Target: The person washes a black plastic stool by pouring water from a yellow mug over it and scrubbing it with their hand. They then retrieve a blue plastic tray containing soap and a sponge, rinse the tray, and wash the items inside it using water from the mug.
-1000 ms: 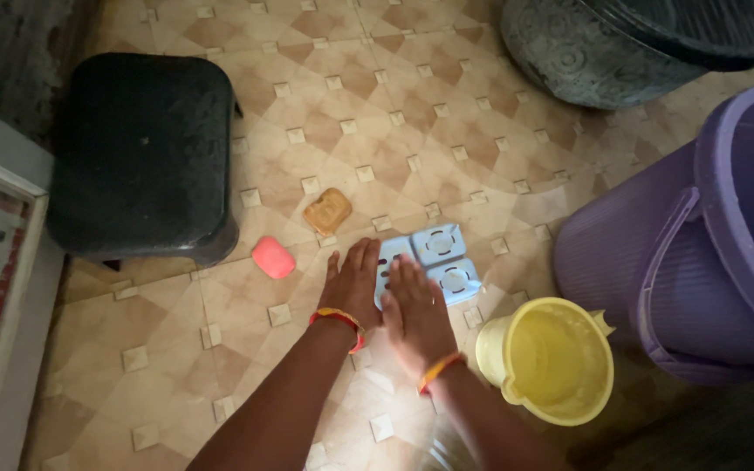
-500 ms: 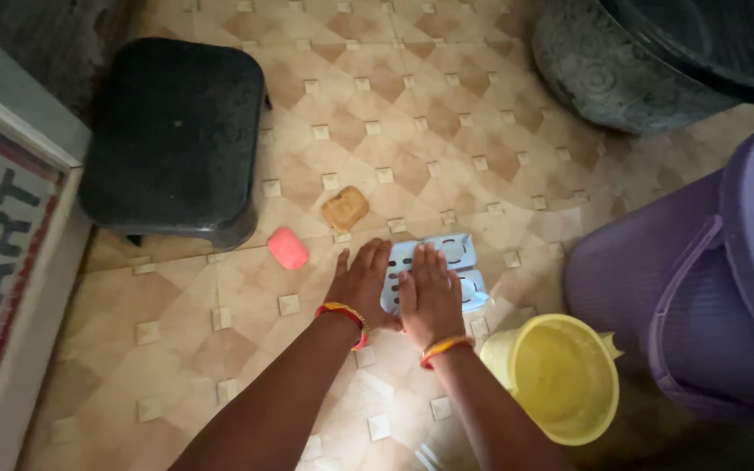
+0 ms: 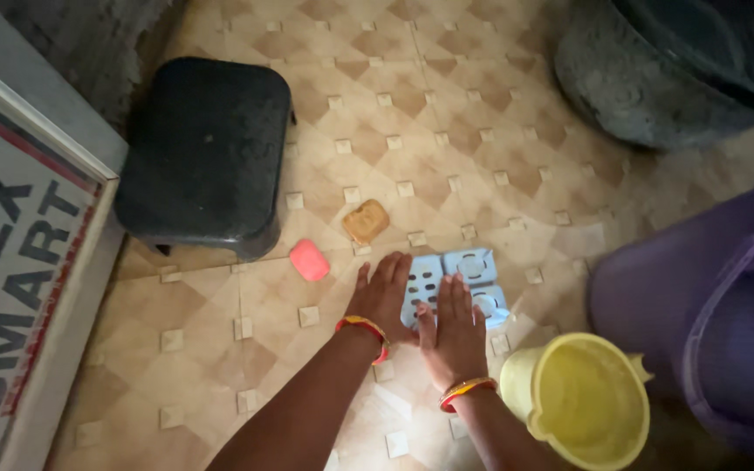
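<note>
The pale-blue soap dish (image 3: 469, 277) lies flat on the tiled floor (image 3: 220, 349), long axis toward two o'clock. The right hand (image 3: 451, 336) presses it open-palmed; the left hand (image 3: 386, 295), fingers spread, touches its nine o'clock edge.

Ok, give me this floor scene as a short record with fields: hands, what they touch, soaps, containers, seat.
left hand: flat, palm down, on the floor at the tray's left edge
right hand: flat, fingers over the tray's near side
tray: pale blue soap tray, slotted, on tiled floor
soaps: pink soap bar; brown soap bar
containers: yellow mug; purple bucket
seat: black stool
</note>
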